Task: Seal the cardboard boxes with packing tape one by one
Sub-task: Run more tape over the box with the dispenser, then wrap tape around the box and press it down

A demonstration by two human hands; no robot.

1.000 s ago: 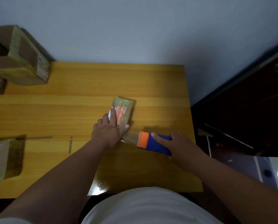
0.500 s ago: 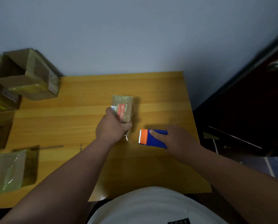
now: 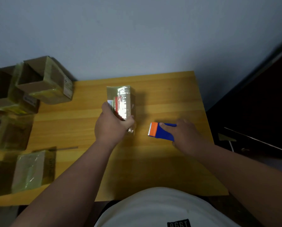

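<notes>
The left hand [image 3: 111, 126] grips a small cardboard box [image 3: 122, 102]. Its fingers curl round the near end of the box, with the thumb on the right side. The box is wrapped in shiny clear tape and has a red and white label on top. A crinkly tail of clear tape [image 3: 131, 130] hangs just under the thumb. I cannot tell if the box is lifted a little or sits on the wooden table [image 3: 161, 99].

To the right of that hand, a little apart, the right hand [image 3: 184, 135] holds a blue tape dispenser [image 3: 163, 132] with an orange end (the orange end has little white teeth and points back at the left hand). One finger lies straight along the top of the blue part, and the thumb curls under its near side.

Far to the left of the left hand there is a pile of open cardboard boxes [image 3: 43, 81], stacked by the wall. Nearer the body on that side lies a taped box [image 3: 32, 169]. A white shirt [image 3: 158, 208] shows at the bottom.
</notes>
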